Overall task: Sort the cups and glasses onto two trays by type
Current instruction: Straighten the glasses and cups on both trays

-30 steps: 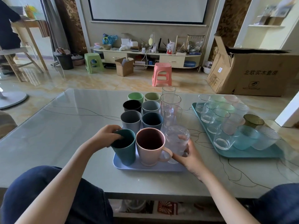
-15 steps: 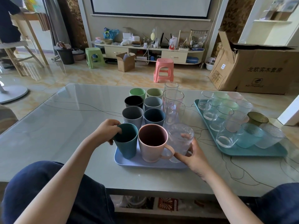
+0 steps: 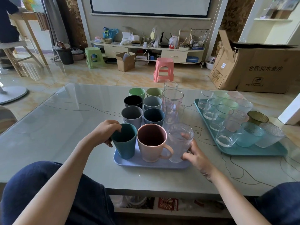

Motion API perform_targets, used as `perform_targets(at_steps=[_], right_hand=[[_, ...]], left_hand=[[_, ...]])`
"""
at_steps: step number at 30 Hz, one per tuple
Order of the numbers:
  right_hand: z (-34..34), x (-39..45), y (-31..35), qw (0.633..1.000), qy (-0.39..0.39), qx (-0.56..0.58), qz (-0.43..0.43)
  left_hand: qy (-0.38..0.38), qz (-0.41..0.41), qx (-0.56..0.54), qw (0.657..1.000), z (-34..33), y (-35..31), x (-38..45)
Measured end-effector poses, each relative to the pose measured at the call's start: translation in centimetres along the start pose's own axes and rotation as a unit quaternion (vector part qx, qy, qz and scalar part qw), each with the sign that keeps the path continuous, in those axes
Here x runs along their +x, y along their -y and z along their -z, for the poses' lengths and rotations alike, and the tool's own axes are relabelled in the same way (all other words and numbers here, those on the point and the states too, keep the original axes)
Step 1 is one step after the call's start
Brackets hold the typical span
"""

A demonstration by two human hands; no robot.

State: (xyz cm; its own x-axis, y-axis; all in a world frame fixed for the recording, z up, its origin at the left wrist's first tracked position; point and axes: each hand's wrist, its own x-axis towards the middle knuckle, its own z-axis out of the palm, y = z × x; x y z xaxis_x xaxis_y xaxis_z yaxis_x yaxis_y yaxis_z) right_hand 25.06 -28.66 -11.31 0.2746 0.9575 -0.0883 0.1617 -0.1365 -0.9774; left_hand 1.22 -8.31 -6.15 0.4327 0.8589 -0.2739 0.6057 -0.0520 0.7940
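A light blue tray (image 3: pixel 151 164) in front of me holds several coloured plastic cups, with a row of tall clear glasses (image 3: pixel 172 101) along its right side. My left hand (image 3: pixel 105 132) grips the rim of the teal cup (image 3: pixel 125 142) at the tray's front left. A pink mug (image 3: pixel 151 142) with a handle stands beside it. My right hand (image 3: pixel 194 155) wraps around the textured clear glass (image 3: pixel 179 140) at the tray's front right. A teal tray (image 3: pixel 253 151) to the right carries several short glasses, clear and tinted.
The glass-topped table (image 3: pixel 65 127) stretches bare to the left of the trays. A dark green glass bowl (image 3: pixel 257 117) sits beside the teal tray. A large cardboard box (image 3: pixel 259 69) stands on the floor beyond the table, near a pink stool (image 3: pixel 164 69). My knees border the table's front edge.
Both hands keep their holds on the teal cup and the textured glass. The view has tilted slightly, so the trays sit a little lower in the frame.
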Motion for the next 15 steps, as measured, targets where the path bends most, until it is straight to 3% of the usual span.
perform_targets(at_steps=[4, 8, 11, 15], right_hand=[[0.9, 0.4, -0.4, 1.0, -0.009, 0.017, -0.004], [3.3, 2.7, -1.1, 0.988, -0.127, 0.088, -0.016], [4.9, 5.3, -0.8, 0.983, -0.163, 0.078, -0.023], [4.9, 8.1, 0.5, 0.994, -0.099, 0.05, -0.011]], left_hand=[[-0.073, 0.015, -0.023, 0.997, 0.6, 0.3, 0.5], [-0.134, 0.027, -0.086, 0.987, 1.8, 0.6, 1.5], [-0.125, 0.029, -0.126, 0.984, 1.5, 0.5, 2.4], [-0.07, 0.004, -0.158, 0.985, 0.6, 0.4, 3.7]])
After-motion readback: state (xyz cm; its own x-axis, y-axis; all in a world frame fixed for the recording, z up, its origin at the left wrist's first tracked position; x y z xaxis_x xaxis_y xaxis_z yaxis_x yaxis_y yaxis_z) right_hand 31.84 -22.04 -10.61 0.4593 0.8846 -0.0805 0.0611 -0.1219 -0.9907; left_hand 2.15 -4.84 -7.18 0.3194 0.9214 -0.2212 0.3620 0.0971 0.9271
